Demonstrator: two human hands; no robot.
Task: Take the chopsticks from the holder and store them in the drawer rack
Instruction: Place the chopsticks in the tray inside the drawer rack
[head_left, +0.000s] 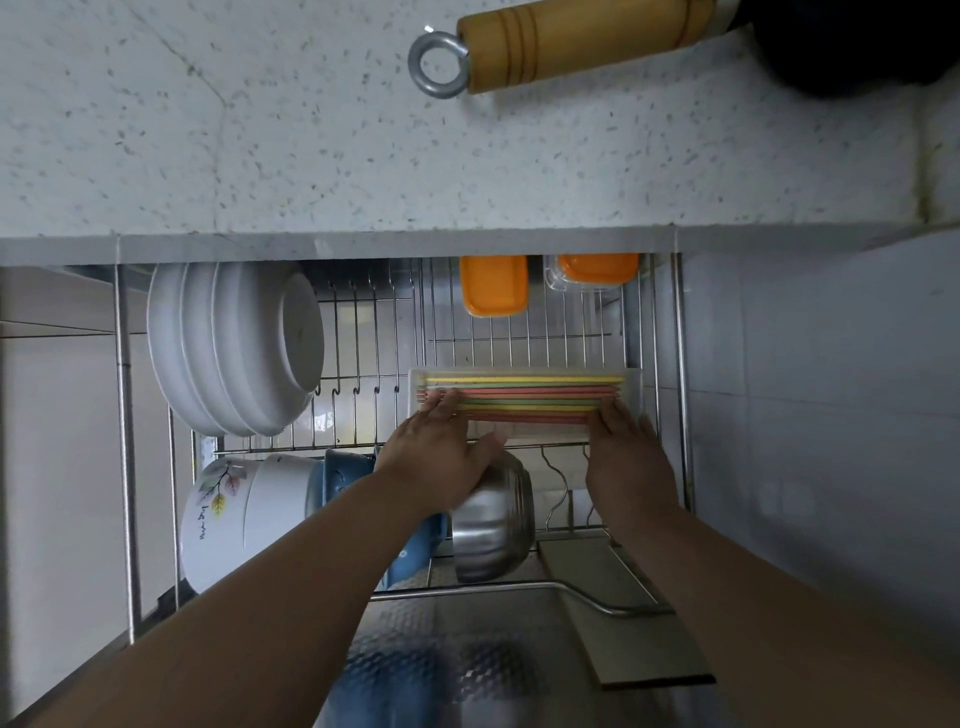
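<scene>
Several yellow, pink and green chopsticks (524, 395) lie side by side in a white tray (519, 372) resting on the wire drawer rack (363, 332) below the counter. My left hand (441, 452) lies over the left ends of the chopsticks, fingers spread flat on them. My right hand (628, 457) rests on their right ends and the tray's near right corner, fingers extended. No chopstick holder is in view.
White bowls (234, 348) stand stacked on edge at the rack's left. Two orange-lidded containers (493, 286) sit at the back. A leaf-patterned bowl (223, 514), blue bowls and a steel bowl (493, 525) fill the front row. A wooden handle with a metal ring (571, 41) lies on the speckled counter.
</scene>
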